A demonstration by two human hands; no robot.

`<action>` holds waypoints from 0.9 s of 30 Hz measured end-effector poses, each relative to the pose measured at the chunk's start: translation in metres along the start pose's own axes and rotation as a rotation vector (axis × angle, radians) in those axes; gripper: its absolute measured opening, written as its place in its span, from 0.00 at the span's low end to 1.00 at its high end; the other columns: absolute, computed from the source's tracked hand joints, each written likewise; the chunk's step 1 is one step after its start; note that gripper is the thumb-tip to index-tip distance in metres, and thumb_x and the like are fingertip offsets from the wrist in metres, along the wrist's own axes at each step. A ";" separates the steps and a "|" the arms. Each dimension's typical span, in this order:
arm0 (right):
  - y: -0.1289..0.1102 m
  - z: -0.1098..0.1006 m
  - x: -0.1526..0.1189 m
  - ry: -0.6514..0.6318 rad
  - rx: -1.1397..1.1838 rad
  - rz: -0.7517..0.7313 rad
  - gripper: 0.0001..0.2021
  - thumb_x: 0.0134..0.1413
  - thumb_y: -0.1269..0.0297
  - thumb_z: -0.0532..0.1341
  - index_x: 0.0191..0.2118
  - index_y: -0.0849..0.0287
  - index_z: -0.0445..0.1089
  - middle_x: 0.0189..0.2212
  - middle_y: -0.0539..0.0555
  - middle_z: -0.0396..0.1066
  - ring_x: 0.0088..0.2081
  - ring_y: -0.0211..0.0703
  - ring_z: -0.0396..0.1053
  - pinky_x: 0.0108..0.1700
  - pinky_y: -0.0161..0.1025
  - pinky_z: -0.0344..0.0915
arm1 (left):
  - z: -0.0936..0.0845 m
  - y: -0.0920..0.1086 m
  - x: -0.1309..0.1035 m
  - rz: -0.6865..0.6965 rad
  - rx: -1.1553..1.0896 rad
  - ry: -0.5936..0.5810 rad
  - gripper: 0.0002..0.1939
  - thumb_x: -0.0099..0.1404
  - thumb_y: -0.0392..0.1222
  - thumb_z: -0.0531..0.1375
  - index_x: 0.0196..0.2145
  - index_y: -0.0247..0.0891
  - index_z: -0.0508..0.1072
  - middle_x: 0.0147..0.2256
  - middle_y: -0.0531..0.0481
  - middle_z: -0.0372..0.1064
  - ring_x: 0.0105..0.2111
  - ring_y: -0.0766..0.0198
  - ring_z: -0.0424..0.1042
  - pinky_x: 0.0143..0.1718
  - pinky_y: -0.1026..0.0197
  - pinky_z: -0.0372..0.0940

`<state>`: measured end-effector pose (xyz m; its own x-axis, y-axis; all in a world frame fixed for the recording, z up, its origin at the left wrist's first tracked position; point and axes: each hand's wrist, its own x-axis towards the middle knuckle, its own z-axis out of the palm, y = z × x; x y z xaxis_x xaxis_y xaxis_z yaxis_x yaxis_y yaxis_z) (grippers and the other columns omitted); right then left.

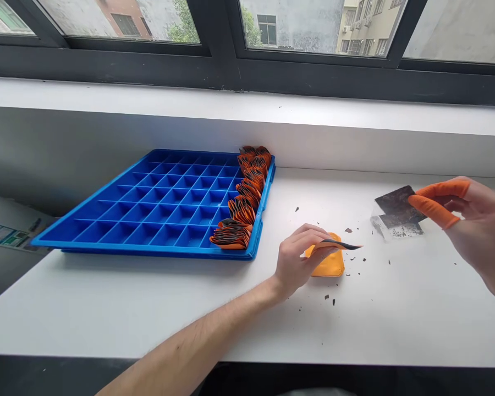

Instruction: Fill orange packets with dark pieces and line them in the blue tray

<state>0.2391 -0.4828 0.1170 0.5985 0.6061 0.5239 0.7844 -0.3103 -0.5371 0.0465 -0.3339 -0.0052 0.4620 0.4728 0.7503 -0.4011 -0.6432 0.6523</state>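
My left hand [303, 256] pinches a thin dark and orange piece [344, 245], held nearly edge-on above an orange block-like object [330, 265] on the white table. At the right, my right hand [445, 203], with orange covers on the thumb and a finger, grips a dark flat sheet [396, 201] by its corner. Beneath that sheet is a clear plastic bag [400, 230] with dark pieces inside; whether it touches the table is unclear. Folded orange and black pieces [241, 210] stand packed along the right column of a blue divided tray [148, 252].
Small dark crumbs [334, 302] are scattered on the white table [157, 313] around the orange object. Behind the table rise a low wall and a white ledge [190, 103] under the windows. The table's front edge runs below my left forearm.
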 end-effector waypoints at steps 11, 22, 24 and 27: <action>-0.056 0.009 -0.028 -0.138 0.024 -0.426 0.13 0.68 0.47 0.61 0.36 0.47 0.74 0.30 0.47 0.71 0.23 0.38 0.61 0.24 0.40 0.57 | 0.001 -0.001 -0.002 -0.006 0.032 0.011 0.03 0.67 0.38 0.65 0.37 0.37 0.79 0.33 0.48 0.78 0.36 0.63 0.76 0.37 0.61 0.75; -0.057 0.009 -0.033 -0.117 -0.128 -0.583 0.05 0.69 0.64 0.61 0.38 0.54 0.71 0.34 0.48 0.72 0.19 0.33 0.55 0.18 0.37 0.54 | 0.001 -0.002 -0.003 0.012 0.028 0.006 0.03 0.67 0.37 0.65 0.37 0.35 0.79 0.31 0.48 0.78 0.37 0.63 0.76 0.38 0.60 0.76; -0.055 0.008 -0.034 -0.121 -0.120 -0.623 0.04 0.68 0.65 0.62 0.38 0.54 0.70 0.35 0.49 0.72 0.20 0.33 0.56 0.19 0.36 0.56 | 0.002 -0.003 -0.003 0.030 0.024 0.004 0.02 0.67 0.36 0.65 0.36 0.35 0.78 0.31 0.48 0.78 0.37 0.62 0.76 0.38 0.61 0.76; -0.054 0.009 -0.036 -0.127 -0.124 -0.672 0.03 0.69 0.66 0.61 0.39 0.55 0.70 0.35 0.49 0.72 0.21 0.33 0.58 0.21 0.36 0.57 | 0.002 -0.003 -0.003 0.083 0.032 0.005 0.02 0.66 0.36 0.65 0.35 0.35 0.77 0.31 0.48 0.78 0.37 0.62 0.76 0.38 0.61 0.76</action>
<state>0.1739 -0.4809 0.1214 -0.0411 0.7746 0.6311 0.9955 0.0854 -0.0400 0.0482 -0.3346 -0.0097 0.4242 0.4202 0.8021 -0.4119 -0.6993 0.5842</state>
